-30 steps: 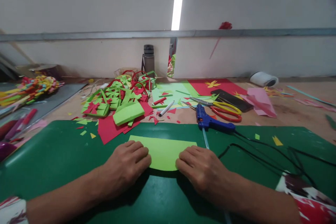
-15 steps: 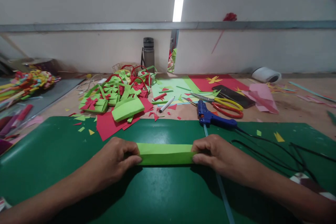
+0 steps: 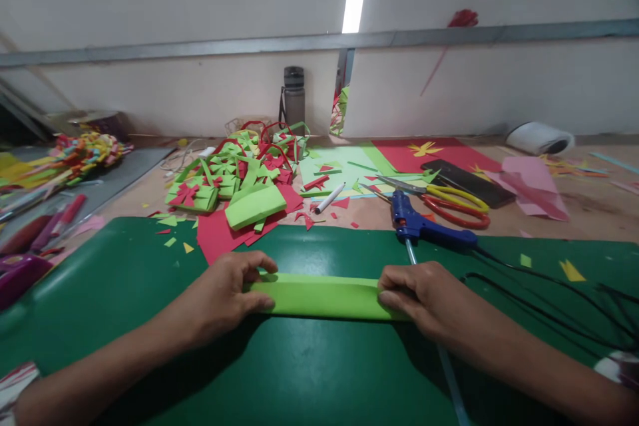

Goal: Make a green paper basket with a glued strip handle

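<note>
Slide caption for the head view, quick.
Right hand pinches folded green paper, left hand at its other end, over a green mat.

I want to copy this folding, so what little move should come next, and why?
Perhaps press the green paper flat along its near edge: it's folded over there, the flap stops short of the far edge, and the left hand and right hand are at opposite ends.

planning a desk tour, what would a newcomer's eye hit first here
Probably the folded lime-green paper, bright against the dark green mat at center, with the left grip and right grip at its ends. Next, the heap of green and red paper pieces beyond it to the left, and the blue glue gun to the right.
</note>
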`<action>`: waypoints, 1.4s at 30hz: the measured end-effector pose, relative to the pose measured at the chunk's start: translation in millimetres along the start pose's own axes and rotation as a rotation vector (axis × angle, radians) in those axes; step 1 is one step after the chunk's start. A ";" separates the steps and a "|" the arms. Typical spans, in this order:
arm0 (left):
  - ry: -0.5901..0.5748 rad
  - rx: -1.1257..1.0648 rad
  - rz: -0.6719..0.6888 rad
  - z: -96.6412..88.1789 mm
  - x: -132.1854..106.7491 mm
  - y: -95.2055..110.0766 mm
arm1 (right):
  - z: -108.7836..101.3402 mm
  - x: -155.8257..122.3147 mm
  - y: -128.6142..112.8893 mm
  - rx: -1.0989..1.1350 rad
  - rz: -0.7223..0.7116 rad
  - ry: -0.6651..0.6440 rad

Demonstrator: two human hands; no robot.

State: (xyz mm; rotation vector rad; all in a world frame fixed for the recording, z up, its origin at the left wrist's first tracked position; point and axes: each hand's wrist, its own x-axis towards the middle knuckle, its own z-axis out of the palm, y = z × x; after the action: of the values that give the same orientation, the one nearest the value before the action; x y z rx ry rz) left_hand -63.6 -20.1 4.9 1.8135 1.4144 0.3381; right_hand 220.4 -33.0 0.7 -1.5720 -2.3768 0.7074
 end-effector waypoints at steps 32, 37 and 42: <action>-0.245 0.610 0.569 42.7 -8.1 34.8 | 15.9 10.3 5.4 -0.451 -0.048 0.041; -0.253 0.556 0.558 45.7 -7.7 28.1 | 10.7 25.4 -6.3 -0.395 -0.036 -0.051; -0.201 0.535 0.517 51.6 -5.2 22.1 | 18.1 34.7 2.4 -0.302 -0.043 -0.053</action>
State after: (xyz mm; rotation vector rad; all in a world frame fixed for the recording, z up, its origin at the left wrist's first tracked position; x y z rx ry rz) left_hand -17.3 -47.8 -11.4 2.5709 0.9293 0.0226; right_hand 200.4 -5.8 -19.2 -1.6228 -2.6484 0.3996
